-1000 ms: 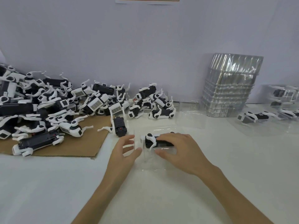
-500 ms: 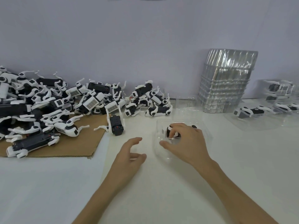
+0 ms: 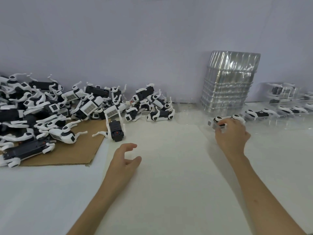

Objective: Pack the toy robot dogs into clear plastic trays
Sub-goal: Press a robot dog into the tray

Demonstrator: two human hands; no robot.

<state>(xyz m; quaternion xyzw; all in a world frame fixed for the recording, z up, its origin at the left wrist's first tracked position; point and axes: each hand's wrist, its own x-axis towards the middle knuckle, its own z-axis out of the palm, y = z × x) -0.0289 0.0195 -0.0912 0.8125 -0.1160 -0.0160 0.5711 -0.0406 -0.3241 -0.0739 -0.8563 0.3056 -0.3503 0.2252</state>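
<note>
My right hand [image 3: 232, 134] grips a clear plastic tray [image 3: 207, 131] holding a black-and-white toy robot dog [image 3: 221, 119], at the right of the table just in front of the tray stack. My left hand [image 3: 125, 158] hovers over the table centre with fingers loosely curled, holding nothing. One loose toy dog [image 3: 116, 128] lies just beyond it at the cardboard's corner. A large pile of toy dogs [image 3: 50, 109] covers the left side.
A tall stack of empty clear trays [image 3: 228, 85] leans by the wall at the right. Packed trays with dogs [image 3: 271, 114] sit at the far right. Brown cardboard [image 3: 71, 155] lies under the pile. The wall runs close behind everything.
My right hand has carried the tray with the dog from the table centre to the right, near the tray stack. My left hand let go of the tray and stayed near the centre.
</note>
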